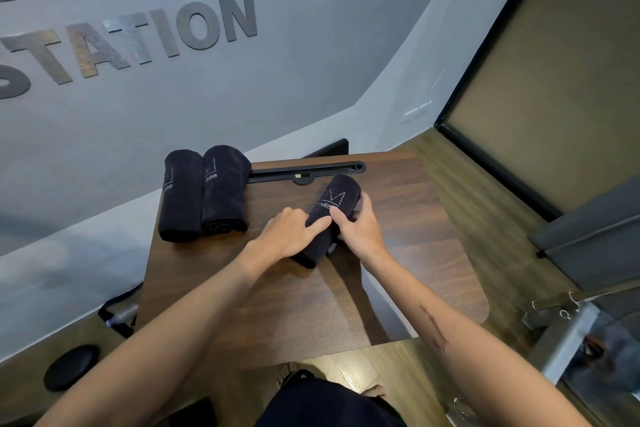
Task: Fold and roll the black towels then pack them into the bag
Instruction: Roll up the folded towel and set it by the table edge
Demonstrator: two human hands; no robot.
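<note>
A rolled black towel (333, 199) with a white crown logo lies slantwise on the small wooden table (415, 218). My right hand (358, 229) grips its middle from the right, fingers curled round the roll. My left hand (287, 230) rests against the roll's left side with the forefinger stretched out on the cloth. Two more rolled black towels lie side by side at the table's back left, one (181, 196) at the left and the other (225, 189) touching it. No bag is plainly in view.
A black slotted rail (308, 170) runs along the table's back edge. A grey wall with large letters (156, 35) stands behind. A round black object (71, 367) and a black strap (117, 317) lie at the lower left. A metal rack (571, 333) stands at the right.
</note>
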